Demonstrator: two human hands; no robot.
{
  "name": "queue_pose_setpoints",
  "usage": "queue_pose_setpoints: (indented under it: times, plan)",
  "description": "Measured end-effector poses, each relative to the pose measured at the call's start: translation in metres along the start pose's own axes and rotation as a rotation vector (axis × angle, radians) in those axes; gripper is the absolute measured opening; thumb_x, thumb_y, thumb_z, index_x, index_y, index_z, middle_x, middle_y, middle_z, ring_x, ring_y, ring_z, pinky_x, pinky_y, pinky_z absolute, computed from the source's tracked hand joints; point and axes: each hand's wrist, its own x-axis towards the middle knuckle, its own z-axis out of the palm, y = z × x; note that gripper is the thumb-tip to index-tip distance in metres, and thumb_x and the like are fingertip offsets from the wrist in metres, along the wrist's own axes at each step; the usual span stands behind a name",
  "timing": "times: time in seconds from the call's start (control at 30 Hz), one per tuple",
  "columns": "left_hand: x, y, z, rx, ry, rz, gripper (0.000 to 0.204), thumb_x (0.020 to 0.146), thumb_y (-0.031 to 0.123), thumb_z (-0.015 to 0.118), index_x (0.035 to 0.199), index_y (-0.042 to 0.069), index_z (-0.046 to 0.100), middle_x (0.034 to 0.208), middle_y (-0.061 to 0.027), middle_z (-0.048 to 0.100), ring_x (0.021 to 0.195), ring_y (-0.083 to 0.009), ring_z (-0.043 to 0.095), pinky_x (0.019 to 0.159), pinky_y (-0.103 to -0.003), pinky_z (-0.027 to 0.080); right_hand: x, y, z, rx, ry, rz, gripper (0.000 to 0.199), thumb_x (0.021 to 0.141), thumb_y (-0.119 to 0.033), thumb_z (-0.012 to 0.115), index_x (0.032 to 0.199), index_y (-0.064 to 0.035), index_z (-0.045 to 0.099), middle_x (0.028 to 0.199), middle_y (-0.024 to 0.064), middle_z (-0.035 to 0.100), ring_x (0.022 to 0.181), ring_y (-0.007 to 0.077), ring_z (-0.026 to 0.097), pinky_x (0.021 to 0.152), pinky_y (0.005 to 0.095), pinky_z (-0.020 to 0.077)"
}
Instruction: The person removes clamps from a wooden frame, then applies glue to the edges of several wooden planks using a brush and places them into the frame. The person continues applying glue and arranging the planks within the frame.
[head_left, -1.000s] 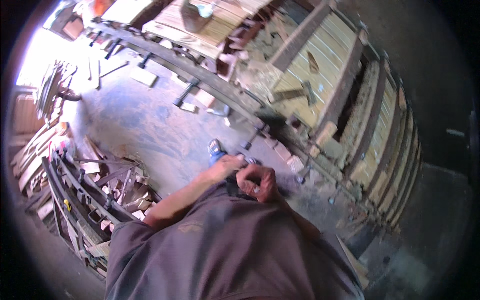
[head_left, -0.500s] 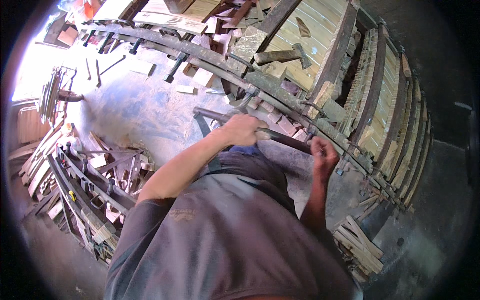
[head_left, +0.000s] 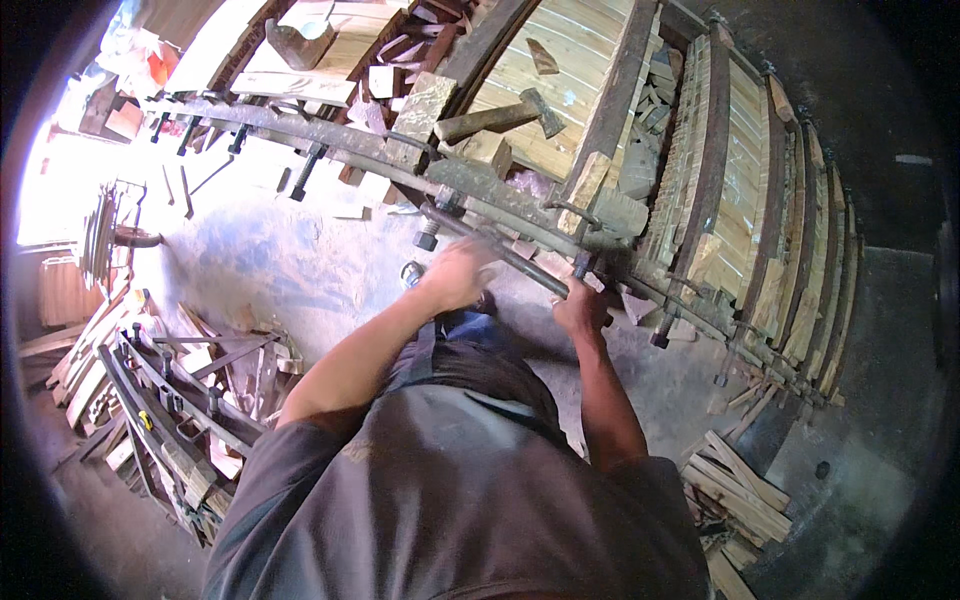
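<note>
A long dark metal bar [head_left: 522, 262] slants across in front of the clamp frame's steel rail [head_left: 370, 160]. Closed round the bar's lower right end is my right hand [head_left: 582, 308]. My left hand [head_left: 460, 272] is beside the bar's middle, its fingers smeared by motion, so whether it touches the bar is unclear. The bar's upper left end lies next to a threaded clamp bolt [head_left: 427, 236] sticking out of the rail. Another bolt [head_left: 582, 264] stands just above my right hand.
Boards [head_left: 590, 50] lie clamped in the frame, with a short-handled hatchet or hammer [head_left: 485, 122] on top. Wood offcuts are scattered beneath. More clamp bars [head_left: 165, 420] and scrap wood stand at the left, and loose sticks [head_left: 735, 490] lie at the lower right.
The bar has moved up against the rail, its left end now by a bolt. My right hand has shifted left and grips the bar's end; my left hand has come off its earlier grip.
</note>
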Motion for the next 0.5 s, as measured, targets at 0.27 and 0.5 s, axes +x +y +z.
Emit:
queue_pose_setpoints:
  times: [0.27,0.5]
  plan:
    - [-0.217,-0.101,-0.008,-0.009,0.095,-0.677,0.03,0.092,0.022,0.066,0.11,-0.001,0.072,0.107,-0.0218,0.072,0.104,-0.0397,0.067,0.093,-0.045,0.053,0.027,0.004,0.002,0.029,0.332,-0.308,0.036,0.066,-0.003,0.072,0.102,-0.0068,0.068,0.108,0.0118,0.065,0.109,0.0357,0.055,0.093,0.0497,0.0426]
    - [-0.376,-0.16,0.053,-0.356,0.241,-1.172,0.037,0.09,0.023,0.071,0.114,-0.006,0.072,0.102,-0.0187,0.077,0.093,-0.0237,0.073,0.086,-0.035,0.055,0.033,-0.042,0.014,0.039,0.277,-0.247,0.042,0.066,0.003,0.069,0.108,-0.0034,0.067,0.103,0.0125,0.063,0.109,0.0382,0.056,0.096,0.0475,0.0445]
